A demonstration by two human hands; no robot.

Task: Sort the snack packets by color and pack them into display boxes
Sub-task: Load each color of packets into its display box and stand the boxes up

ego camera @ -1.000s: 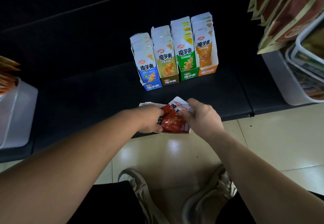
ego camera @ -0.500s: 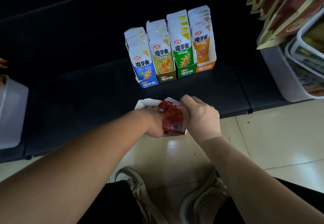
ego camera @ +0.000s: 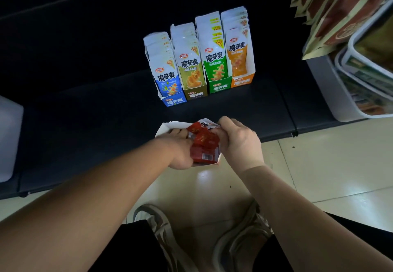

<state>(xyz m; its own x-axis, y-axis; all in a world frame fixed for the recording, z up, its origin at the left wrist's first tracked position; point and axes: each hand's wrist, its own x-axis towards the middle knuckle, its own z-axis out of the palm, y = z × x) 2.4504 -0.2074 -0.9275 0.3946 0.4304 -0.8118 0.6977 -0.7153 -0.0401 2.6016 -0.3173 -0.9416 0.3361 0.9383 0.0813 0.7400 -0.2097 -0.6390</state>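
Observation:
A white display box [ego camera: 164, 127] lies at the front edge of the dark shelf [ego camera: 95, 123], with several red snack packets [ego camera: 205, 145] in it. My left hand [ego camera: 180, 150] grips the box and the packets from the left. My right hand [ego camera: 236, 140] pinches the red packets from the right. Farther back stand four filled display boxes in a row: blue [ego camera: 173, 101], olive [ego camera: 195, 94], green [ego camera: 220, 87] and orange [ego camera: 242, 81], each packed with matching packets.
White bins [ego camera: 340, 105] with other packaged goods stand at the right, with brown bags [ego camera: 331, 6] hanging above. A pale container [ego camera: 8, 140] sits at the far left. Below are the tiled floor [ego camera: 319, 176] and my shoes [ego camera: 161, 229].
The red packets have gone from spread and flat to bunched upright inside the white box. Both hands closed in around them. The camera view has shifted slightly.

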